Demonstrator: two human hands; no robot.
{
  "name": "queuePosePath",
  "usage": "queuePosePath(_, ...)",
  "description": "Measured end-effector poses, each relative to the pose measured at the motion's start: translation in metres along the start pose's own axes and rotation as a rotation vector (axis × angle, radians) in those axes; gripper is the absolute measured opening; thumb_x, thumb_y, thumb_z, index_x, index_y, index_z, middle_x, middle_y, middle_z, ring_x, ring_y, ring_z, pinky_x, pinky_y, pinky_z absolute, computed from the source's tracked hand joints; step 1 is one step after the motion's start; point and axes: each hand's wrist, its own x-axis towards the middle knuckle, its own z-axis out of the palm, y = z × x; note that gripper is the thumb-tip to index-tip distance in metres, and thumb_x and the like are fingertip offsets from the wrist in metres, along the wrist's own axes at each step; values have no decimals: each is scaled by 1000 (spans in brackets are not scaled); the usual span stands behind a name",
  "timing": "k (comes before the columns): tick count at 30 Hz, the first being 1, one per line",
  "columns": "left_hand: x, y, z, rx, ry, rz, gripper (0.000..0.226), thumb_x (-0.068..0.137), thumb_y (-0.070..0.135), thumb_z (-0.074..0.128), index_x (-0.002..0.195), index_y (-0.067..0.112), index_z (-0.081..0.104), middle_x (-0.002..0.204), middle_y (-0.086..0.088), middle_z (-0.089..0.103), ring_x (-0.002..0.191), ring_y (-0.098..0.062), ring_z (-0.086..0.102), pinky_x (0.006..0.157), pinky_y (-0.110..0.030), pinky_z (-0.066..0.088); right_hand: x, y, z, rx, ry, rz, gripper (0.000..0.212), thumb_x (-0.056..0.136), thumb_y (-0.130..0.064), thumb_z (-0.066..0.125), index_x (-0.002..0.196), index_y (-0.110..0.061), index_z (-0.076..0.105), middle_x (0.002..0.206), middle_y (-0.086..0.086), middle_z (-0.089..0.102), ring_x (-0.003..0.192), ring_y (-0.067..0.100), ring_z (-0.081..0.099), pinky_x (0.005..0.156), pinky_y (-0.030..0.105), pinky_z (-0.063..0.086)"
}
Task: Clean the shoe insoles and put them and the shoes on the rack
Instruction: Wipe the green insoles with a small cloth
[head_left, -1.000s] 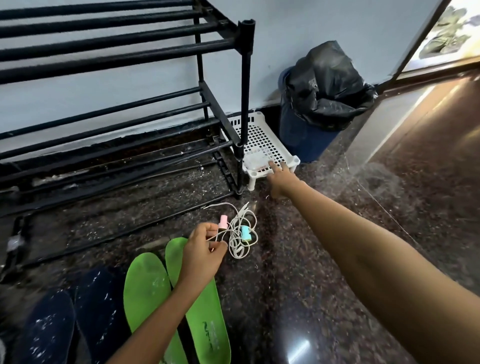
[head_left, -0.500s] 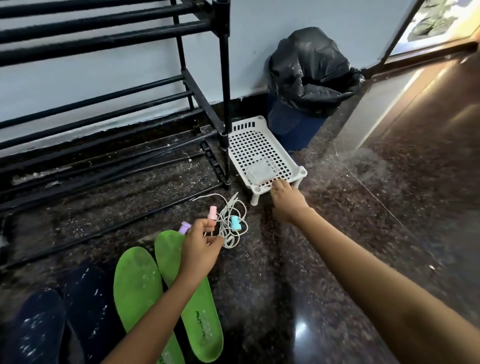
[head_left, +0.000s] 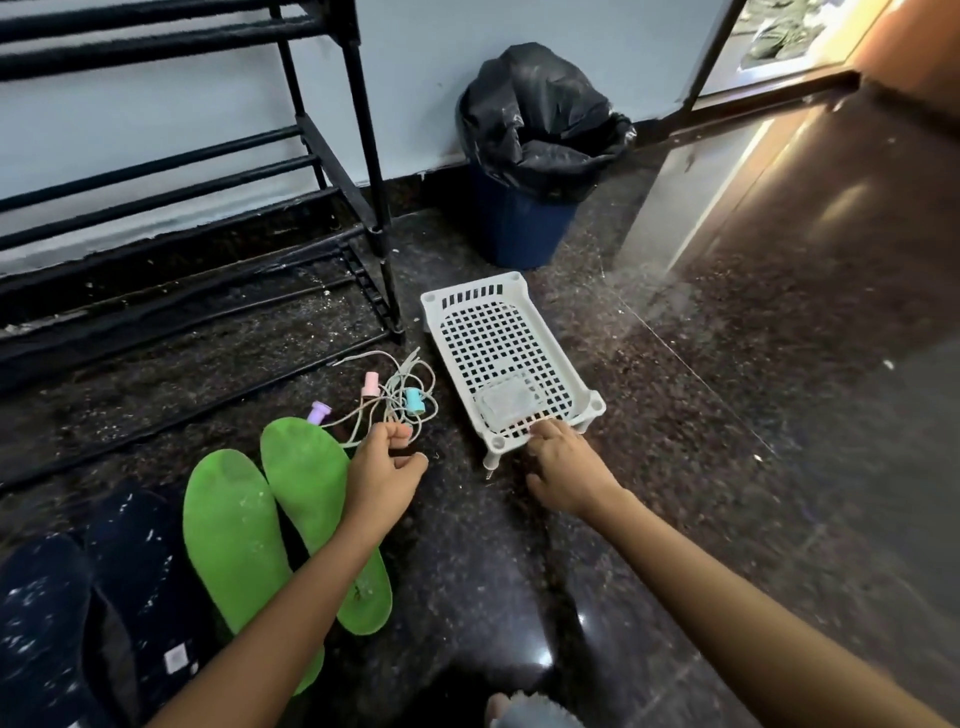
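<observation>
Green insoles (head_left: 234, 535) lie on the floor (head_left: 519, 571) before the black rack (head_left: 363, 156), where the left hand (head_left: 382, 478) pinches a tangled cord (head_left: 400, 397) in its fingers (head_left: 401, 432). The right hand (head_left: 566, 467) curls its fingers (head_left: 545, 432) over the near rim of a white basket (head_left: 498, 332) holding one small clear piece (head_left: 509, 406). Behind it stands a black-lined bin (head_left: 519, 234).

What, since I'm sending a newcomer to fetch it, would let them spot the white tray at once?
Find the black shoe rack; just right of its front post, in front of the blue bin, stands the white tray. It is the only white, perforated thing there, raised on short legs.
</observation>
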Motion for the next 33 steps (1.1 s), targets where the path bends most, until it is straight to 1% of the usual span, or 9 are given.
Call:
queuePosePath(4, -21, -1, 5, 34, -12, 9, 29, 87, 11, 67, 113, 12, 56, 111, -1, 58, 76, -2, 55, 64, -12, 39, -33, -13, 9, 75, -18, -21, 34, 73, -26, 58, 100, -5, 62, 117, 11, 52, 114, 28, 44, 102, 32, 34)
queuePosePath(8, -41, -8, 5, 42, -11, 20, 28, 86, 10, 68, 112, 12, 57, 110, -3, 60, 75, -3, 56, 68, -20, 41, -62, -26, 15, 160, -34, -20, 24, 74, -16, 57, 95, -4, 61, 114, 10, 54, 110, 27, 46, 98, 31, 36)
queuePosePath(14, -75, -24, -3, 46, -8, -6, 28, 85, 8, 68, 110, 11, 57, 110, -6, 60, 73, -6, 56, 74, -23, 41, -99, -47, 20, 168, -47, -31, 30, 78, -13, 53, 106, -4, 61, 119, 8, 53, 114, 25, 45, 96, 29, 33)
queuePosePath(22, -107, -51, -22, 116, -21, -53, 30, 86, 9, 68, 114, 8, 57, 113, -7, 59, 79, -6, 53, 79, -24, 40, -128, -58, 30, 198, -52, -45, 28, 72, -9, 52, 96, -7, 64, 112, 7, 58, 106, 27, 52, 91, 30, 41)
queuePosePath(24, -111, -56, -27, 136, -23, -78, 31, 86, 10, 68, 114, 7, 56, 114, -7, 58, 82, -9, 53, 80, -25, 40, -131, -62, 27, 307, -8, -35, 25, 73, -6, 52, 93, -8, 66, 107, 8, 60, 102, 27, 55, 89, 29, 43)
queuePosePath(26, -113, -60, -30, 158, -24, -121, 33, 86, 10, 68, 116, 6, 55, 116, -8, 58, 86, -14, 55, 78, -25, 39, -128, -63, 21, 449, 117, 23, 19, 77, -6, 54, 92, -8, 67, 101, 8, 62, 97, 25, 56, 85, 30, 45)
queuePosePath(29, -114, -67, -35, 192, -27, -193, 37, 87, 14, 68, 120, 7, 53, 122, -9, 57, 93, -17, 53, 80, -26, 39, -113, -62, 11, 509, 280, 114, 16, 83, -7, 56, 95, -11, 67, 98, 5, 64, 95, 20, 55, 80, 27, 41)
queuePosePath(31, -113, -68, -37, 204, -33, -242, 40, 88, 17, 67, 123, 8, 50, 125, -8, 55, 97, -16, 50, 80, -27, 38, -99, -64, 6, 493, 270, 114, 17, 84, -6, 58, 97, -11, 69, 99, 4, 67, 95, 21, 58, 78, 23, 38)
queuePosePath(33, -111, -72, -39, 205, -49, -287, 44, 90, 18, 66, 128, 8, 47, 123, -6, 54, 89, -13, 50, 79, -28, 38, -85, -66, 4, 454, 191, 88, 17, 83, -7, 61, 98, -10, 70, 99, 5, 70, 94, 21, 61, 78, 22, 40)
